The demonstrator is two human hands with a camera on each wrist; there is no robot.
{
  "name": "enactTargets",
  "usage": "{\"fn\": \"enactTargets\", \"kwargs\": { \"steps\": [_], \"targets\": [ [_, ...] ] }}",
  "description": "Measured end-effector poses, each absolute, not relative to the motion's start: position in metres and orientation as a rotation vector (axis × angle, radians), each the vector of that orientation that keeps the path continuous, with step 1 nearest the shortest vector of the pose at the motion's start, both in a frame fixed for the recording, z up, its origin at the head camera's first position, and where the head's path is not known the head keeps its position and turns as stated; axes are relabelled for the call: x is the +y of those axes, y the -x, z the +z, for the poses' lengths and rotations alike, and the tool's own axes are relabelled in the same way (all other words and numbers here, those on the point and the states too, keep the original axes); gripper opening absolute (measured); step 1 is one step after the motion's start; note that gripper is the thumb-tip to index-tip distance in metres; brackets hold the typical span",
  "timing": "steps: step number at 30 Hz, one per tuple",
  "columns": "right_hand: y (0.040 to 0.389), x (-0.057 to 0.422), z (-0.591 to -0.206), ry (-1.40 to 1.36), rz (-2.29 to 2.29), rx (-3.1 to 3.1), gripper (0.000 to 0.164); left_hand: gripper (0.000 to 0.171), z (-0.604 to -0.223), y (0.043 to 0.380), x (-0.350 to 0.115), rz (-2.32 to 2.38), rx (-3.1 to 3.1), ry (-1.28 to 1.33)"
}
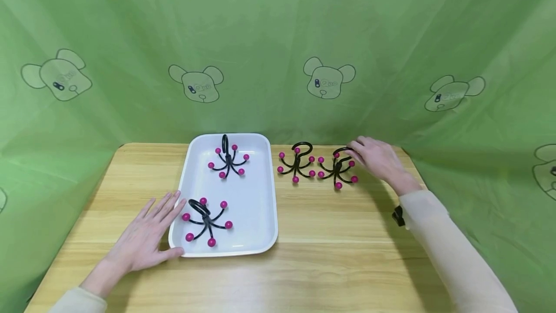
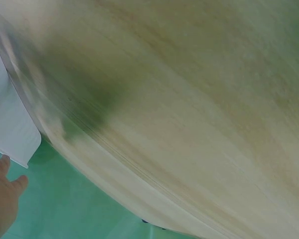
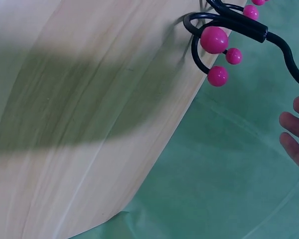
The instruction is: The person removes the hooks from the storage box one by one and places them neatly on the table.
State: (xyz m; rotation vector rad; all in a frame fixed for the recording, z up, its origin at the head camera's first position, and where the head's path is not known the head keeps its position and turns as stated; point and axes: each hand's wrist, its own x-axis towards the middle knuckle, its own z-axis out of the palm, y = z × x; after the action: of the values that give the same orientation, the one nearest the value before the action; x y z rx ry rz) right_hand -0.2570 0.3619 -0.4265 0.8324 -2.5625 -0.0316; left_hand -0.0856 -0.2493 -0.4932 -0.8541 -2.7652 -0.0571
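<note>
At the right, my right hand (image 1: 375, 156) pinches the curved top of a black hanging hook (image 1: 338, 167), its several curled arms tipped with pink balls. The right wrist view shows this hook's stem (image 3: 244, 24) running up towards the fingers (image 3: 293, 124); the grip itself lies outside that view. My left hand (image 1: 145, 235) is spread flat against the near left rim of a white tray (image 1: 249, 202), thumb at the corner. Inside the tray, one matching hook (image 1: 228, 159) stands at the far end and another hook (image 1: 206, 221) near the left hand.
Between the tray and my right hand, a further matching hook (image 1: 297, 163) stands on the wooden table (image 1: 330, 250). A green curtain (image 1: 260, 23) printed with bear faces closes off the back and both sides, right at the table's far edge.
</note>
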Motion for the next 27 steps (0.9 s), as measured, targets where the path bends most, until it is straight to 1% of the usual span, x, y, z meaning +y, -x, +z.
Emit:
{"fn": "enactTargets", "kwargs": {
  "steps": [8,16,19,24,27],
  "targets": [
    [0.262,0.358,-0.427,-0.843,-0.033,-2.533,0.016,0.112,-0.494,0.085,-0.249,-0.059,-2.769,0.849],
    [0.26,0.359,-0.427,-0.815,-0.021,-2.556,0.018,0.112,-0.494,0.085,-0.248,-0.061,-2.763,0.851],
    [0.259,0.359,-0.426,-0.785,-0.026,-2.612,0.027,0.112,-0.494,0.084,-0.249,-0.057,-2.763,0.854],
    [0.256,0.357,-0.423,-0.673,0.004,-2.784,0.055,0.112,-0.493,0.084,-0.248,-0.054,-2.758,0.849],
    [0.252,0.351,-0.418,-0.646,0.038,-2.829,0.065,0.111,-0.493,0.084,-0.248,-0.057,-2.755,0.852]
  ]
}}
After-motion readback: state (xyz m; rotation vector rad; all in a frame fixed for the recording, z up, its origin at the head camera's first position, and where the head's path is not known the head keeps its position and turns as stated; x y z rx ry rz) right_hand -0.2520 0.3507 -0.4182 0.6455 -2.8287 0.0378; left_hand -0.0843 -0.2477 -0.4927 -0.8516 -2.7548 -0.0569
